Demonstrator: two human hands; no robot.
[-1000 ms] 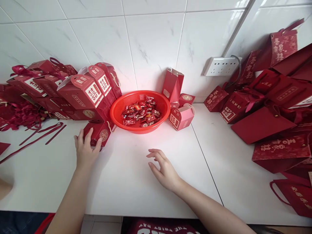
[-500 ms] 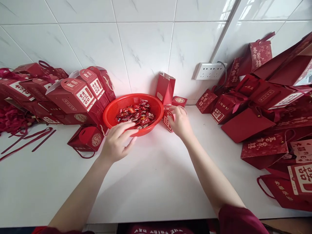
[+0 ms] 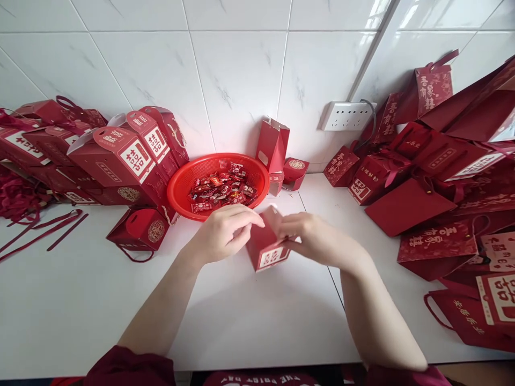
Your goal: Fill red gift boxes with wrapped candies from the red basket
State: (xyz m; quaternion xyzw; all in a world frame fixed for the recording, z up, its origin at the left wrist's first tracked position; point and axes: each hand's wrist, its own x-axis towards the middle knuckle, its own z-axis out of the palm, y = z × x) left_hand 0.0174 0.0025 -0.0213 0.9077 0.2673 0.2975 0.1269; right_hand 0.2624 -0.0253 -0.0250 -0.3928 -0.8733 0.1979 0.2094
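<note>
A small red paper gift box [image 3: 261, 247], with a white panel and a double-happiness character on its front, stands tilted on the white counter before me, its top flaps up. My right hand [image 3: 311, 236] pinches the box's right upper edge. On the opposite side, my left hand [image 3: 229, 230] has bent fingers over the upper left edge, with the thumb below. The fingertips partly hide the box's opening. Just behind the hands sits a red plastic basket [image 3: 174, 188] holding several wrapped candies [image 3: 221, 187].
Stacks of red gift boxes [image 3: 120, 161] line the left, with loose ribbons [image 3: 48, 228] beside them. Another pile of boxes [image 3: 434, 198] fills the right. A tall open box [image 3: 273, 145] and a small box [image 3: 296, 172] stand by the tiled wall, near a power strip [image 3: 348, 116].
My right hand has brought the small box from beside the basket toward me to the middle. My left hand has moved right, from the basket's front rim to the box.
</note>
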